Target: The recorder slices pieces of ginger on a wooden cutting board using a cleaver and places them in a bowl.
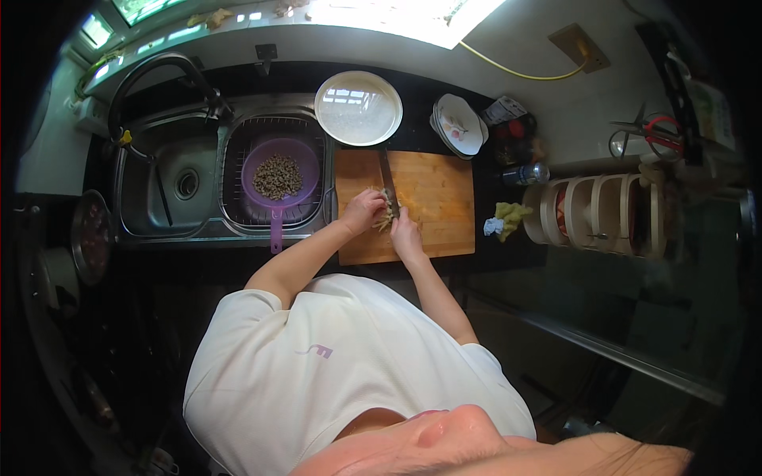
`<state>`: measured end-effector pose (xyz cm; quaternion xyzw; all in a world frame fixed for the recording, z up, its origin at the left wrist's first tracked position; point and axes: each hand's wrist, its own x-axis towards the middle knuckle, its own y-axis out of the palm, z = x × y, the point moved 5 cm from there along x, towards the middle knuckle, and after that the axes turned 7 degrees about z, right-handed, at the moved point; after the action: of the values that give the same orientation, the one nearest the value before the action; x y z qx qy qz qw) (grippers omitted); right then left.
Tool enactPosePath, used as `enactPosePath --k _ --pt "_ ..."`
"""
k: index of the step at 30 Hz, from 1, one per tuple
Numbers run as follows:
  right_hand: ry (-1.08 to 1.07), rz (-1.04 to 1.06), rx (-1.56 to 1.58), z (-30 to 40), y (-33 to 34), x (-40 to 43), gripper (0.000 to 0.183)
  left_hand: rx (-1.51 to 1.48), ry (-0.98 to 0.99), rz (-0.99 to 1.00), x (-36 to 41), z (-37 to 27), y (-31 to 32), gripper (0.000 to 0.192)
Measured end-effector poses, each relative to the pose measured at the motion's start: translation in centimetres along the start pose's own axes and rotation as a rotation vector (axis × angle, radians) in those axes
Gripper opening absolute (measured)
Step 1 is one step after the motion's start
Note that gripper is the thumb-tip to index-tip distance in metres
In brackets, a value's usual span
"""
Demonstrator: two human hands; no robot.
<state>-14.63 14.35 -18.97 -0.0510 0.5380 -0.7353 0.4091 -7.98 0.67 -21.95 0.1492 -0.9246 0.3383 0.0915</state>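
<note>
A wooden cutting board (pixel 443 205) lies on the counter in front of me. My right hand (pixel 407 235) grips a kitchen knife (pixel 387 175) near its handle end, and the dark blade points away from me across the board. Just left of the blade, the curled fingers of my left hand (pixel 364 211) hold down pale, thin-cut food strips (pixel 384 222). Some strips stick out below my fingers on the near side. The knife's handle is mostly hidden in my right hand. Small wet-looking yellowish traces mark the board right of the blade.
A purple colander (pixel 253 157) of small brownish pieces sits on a wire rack over the right sink basin. The left basin (pixel 143 202) has a black faucet (pixel 161 56). Behind the board are a round pan (pixel 358 110) and stacked plates (pixel 458 125). A can (pixel 527 174) and cloth (pixel 509 217) lie right.
</note>
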Motion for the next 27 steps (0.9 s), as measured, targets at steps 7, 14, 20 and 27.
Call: enactPosePath --k 7,14,20,27 --pt "0.007 0.010 0.018 -0.1 -3.1 -2.7 0.027 0.008 0.028 -0.182 -0.9 -1.4 -2.2 0.014" --pt "0.009 0.096 -0.100 0.4 -2.2 -6.1 0.024 0.000 -0.010 -0.188 -0.8 -1.0 -1.3 0.012" --pt "-0.004 0.028 -0.044 0.0 0.1 -3.6 0.027 0.007 -0.001 -0.100 -0.3 -0.4 -0.1 0.014" --pt "0.041 0.052 0.012 0.5 0.2 -0.9 0.028 0.029 0.041 -0.060 0.1 -0.1 -0.2 0.011"
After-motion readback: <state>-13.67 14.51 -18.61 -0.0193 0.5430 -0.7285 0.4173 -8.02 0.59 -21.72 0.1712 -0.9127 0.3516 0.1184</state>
